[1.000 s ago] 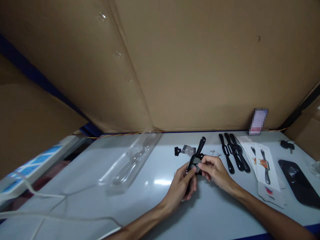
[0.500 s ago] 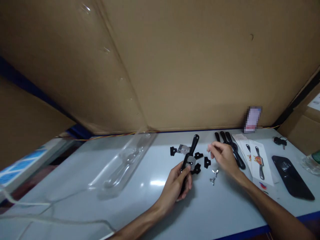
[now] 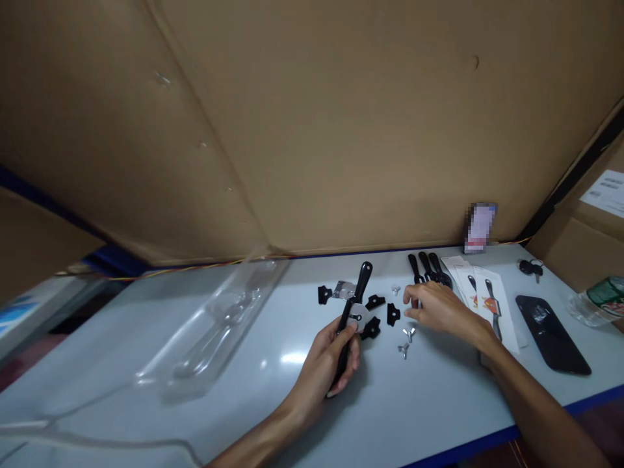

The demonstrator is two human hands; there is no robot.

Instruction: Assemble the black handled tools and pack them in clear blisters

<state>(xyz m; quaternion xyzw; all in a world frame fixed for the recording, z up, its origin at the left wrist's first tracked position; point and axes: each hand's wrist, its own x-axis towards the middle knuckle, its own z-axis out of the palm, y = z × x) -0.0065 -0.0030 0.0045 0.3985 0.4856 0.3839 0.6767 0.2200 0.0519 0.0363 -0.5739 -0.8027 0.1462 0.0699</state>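
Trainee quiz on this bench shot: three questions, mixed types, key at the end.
1. Which hand holds the black tool?
2. True or false: the keys lie to the right of the clear tray.
3. The wing screws lie:
A) in the clear tray
B) on the table
C) in the bottle

Key: 1. The left hand. 2. True. 3. B.

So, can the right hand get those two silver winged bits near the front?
Probably yes: the right hand is close by, thumb and fingers apart, and the two silver winged bits lie on the table with nothing covering them.
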